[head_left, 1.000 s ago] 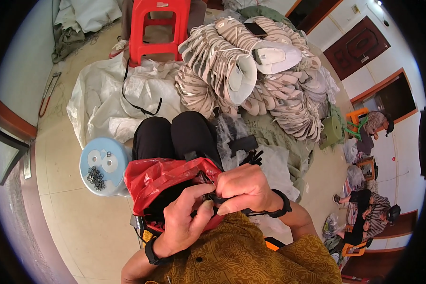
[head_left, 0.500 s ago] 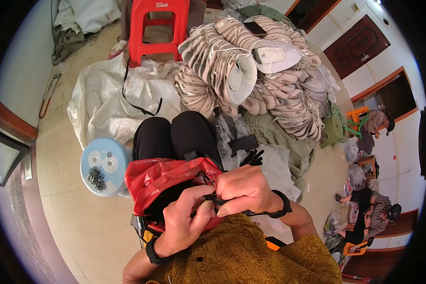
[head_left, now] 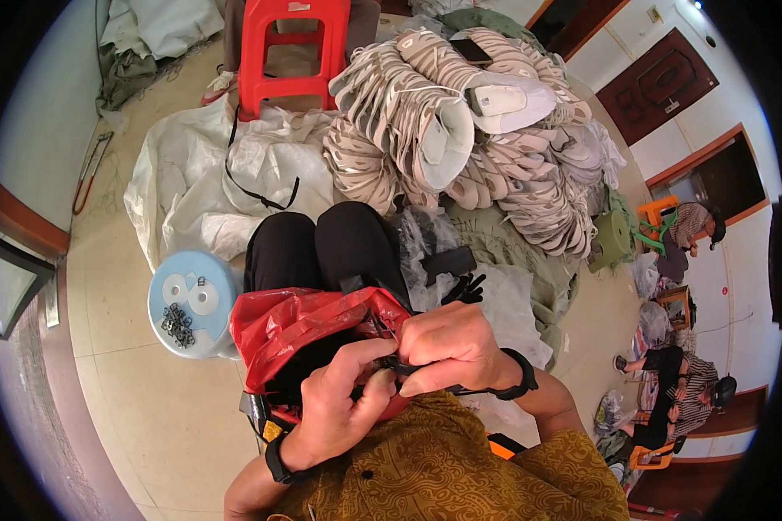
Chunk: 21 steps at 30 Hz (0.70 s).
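My left hand and my right hand meet above my lap, both closed in a pinch. Between their fingertips is a narrow black strap, largely covered by the fingers; a small dark piece on it is too hidden to make out. Just beneath the hands, an open red plastic bag lies across my thighs, its inside dark. To the left stands a light blue round stool with a small heap of dark metal-looking buckles or rings on top. One more such piece lies apart on the same stool.
Beyond my knees are a white sheet and a big pile of beige striped shoe uppers, topped by a phone. A red stool stands behind the sheet. Two people sit at the right. A bolt cutter-like tool lies far left.
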Available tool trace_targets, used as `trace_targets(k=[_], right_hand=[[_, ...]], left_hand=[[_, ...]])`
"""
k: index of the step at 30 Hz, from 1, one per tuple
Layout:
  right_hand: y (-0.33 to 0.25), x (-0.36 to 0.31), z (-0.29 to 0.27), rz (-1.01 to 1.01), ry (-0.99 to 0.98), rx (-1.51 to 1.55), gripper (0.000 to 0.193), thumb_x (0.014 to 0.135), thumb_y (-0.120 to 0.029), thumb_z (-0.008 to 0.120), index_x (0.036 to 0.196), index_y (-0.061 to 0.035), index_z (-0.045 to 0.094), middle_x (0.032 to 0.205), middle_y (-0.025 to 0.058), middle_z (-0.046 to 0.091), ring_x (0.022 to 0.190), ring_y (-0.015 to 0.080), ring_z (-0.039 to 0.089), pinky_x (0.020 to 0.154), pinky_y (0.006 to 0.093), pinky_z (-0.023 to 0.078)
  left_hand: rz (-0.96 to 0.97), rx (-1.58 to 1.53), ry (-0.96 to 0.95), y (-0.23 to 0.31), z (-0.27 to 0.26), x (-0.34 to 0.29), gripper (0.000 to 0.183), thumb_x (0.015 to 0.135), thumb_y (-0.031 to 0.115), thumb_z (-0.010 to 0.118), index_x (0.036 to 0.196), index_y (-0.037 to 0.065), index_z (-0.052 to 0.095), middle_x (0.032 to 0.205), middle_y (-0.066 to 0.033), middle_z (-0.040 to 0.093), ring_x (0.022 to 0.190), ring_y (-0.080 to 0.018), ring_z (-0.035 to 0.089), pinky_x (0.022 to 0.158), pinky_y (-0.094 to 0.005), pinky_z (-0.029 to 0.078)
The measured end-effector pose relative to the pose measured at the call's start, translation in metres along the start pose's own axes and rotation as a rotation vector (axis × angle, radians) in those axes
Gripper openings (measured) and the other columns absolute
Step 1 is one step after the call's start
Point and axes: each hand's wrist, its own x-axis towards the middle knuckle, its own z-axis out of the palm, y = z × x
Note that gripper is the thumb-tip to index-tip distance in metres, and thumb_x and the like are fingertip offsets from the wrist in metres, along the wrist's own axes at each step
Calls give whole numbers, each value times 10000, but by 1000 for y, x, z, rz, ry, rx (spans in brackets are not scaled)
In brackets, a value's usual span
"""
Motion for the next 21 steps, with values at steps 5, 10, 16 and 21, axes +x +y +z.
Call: trace_targets(k=[5, 10, 16, 21], right_hand=[[0, 0, 1, -5, 0, 5, 224, 596, -13, 718, 592, 17, 496, 590, 95, 526, 516, 230, 514, 451, 288, 380], [-1, 0, 1, -12, -2, -16, 230, 596, -16, 720, 588, 12, 491, 593, 88, 525, 517, 226, 513, 452, 284, 380], [0, 0, 2, -21, 4, -35, 242, 596, -21, 721, 581, 4, 481, 594, 81, 521, 519, 222, 513, 454, 285, 381], [0, 0, 2, -30, 10, -51, 249, 597, -31, 724, 579, -4, 477, 596, 74, 521, 523, 220, 515, 452, 285, 380]], left_hand=[[-25, -28, -18, 2, -2, 0, 250, 742, -33, 552, 985, -1, 498, 707, -89, 592, 616, -108, 593, 551, -221, 467], [-9, -21, -14, 3, -2, 2, 239, 748, -36, 543, 981, 0, 500, 679, -79, 582, 591, -93, 576, 535, -212, 455], [-19, -26, -17, 3, -3, 2, 226, 754, -33, 536, 975, 8, 506, 655, -66, 576, 574, -88, 567, 524, -209, 449], [-51, -35, -19, 1, -2, 1, 226, 756, -30, 536, 976, 10, 506, 659, -68, 578, 569, -94, 569, 522, -210, 448]])
